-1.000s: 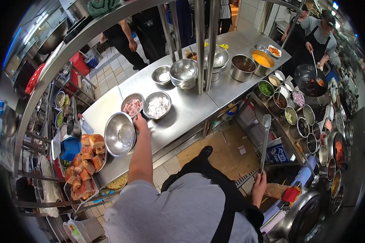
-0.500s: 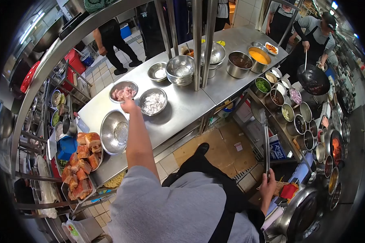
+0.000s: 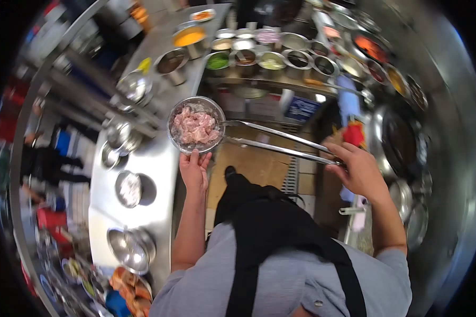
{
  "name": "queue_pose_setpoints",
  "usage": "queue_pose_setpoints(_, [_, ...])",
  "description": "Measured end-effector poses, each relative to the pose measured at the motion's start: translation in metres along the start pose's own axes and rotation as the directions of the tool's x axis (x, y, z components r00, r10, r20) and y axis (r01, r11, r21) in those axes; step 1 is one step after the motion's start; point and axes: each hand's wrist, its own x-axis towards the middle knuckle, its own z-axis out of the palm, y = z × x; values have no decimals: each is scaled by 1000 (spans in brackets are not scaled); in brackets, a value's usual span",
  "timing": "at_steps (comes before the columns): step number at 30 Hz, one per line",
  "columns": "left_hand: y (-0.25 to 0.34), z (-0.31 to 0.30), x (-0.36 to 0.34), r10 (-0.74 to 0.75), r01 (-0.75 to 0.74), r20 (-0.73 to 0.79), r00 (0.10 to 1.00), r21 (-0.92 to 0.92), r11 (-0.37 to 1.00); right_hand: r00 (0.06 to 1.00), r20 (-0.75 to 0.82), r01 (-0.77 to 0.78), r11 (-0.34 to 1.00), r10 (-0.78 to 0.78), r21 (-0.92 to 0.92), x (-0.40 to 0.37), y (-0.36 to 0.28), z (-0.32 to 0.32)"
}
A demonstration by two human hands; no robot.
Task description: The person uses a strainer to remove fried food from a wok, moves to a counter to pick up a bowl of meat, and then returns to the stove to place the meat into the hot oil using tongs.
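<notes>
My left hand (image 3: 194,168) grips the near rim of a metal bowl (image 3: 170,128) and holds it up in front of me, beside the counter edge. Pieces of raw pink meat (image 3: 195,126) fill the bowl. In my right hand (image 3: 357,166) is a pair of long metal tongs (image 3: 280,142), its fingers wrapped round the handle end. The tongs' two arms stand apart, and their tips reach the bowl's right rim. On the counter to the left sits another bowl (image 3: 129,189) with whitish pieces in it, blurred by motion.
The steel counter (image 3: 103,222) runs along my left, with a shiny metal bowl (image 3: 132,251) and stacked bowls (image 3: 122,134). Ahead, a shelf carries several ingredient pots (image 3: 272,61). A large wok (image 3: 399,137) lies to my right. Browned meat chunks (image 3: 129,288) are at lower left.
My view has swung to the right. The bowl of raw meat has left the counter in my left hand. My right hand has brought the tongs up to its rim.
</notes>
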Motion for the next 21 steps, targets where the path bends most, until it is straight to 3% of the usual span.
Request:
queue_pose_setpoints(1, [-15, 10, 6, -34, 34, 67, 997, -4, 999, 996, 55, -65, 996, 68, -64, -8, -5, -8])
queue_pose_setpoints(6, [-89, 91, 14, -184, 170, 262, 947, 74, 983, 958, 2, -284, 952, 286, -111, -38, 30, -4])
queue_pose_setpoints(14, [-184, 193, 24, -394, 282, 502, 770, 286, 916, 784, -120, -619, 783, 610, -66, -65, 66, 9])
queue_pose_setpoints(18, [-218, 243, 39, -569, 446, 555, 607, 354, 822, 609, -246, -783, 621, 754, -36, -79, 74, -26])
queue_pose_setpoints(21, [-244, 280, 49, -724, 497, 573, 384, 533, 685, 470, -340, -862, 506, 814, 19, -82, 83, -51])
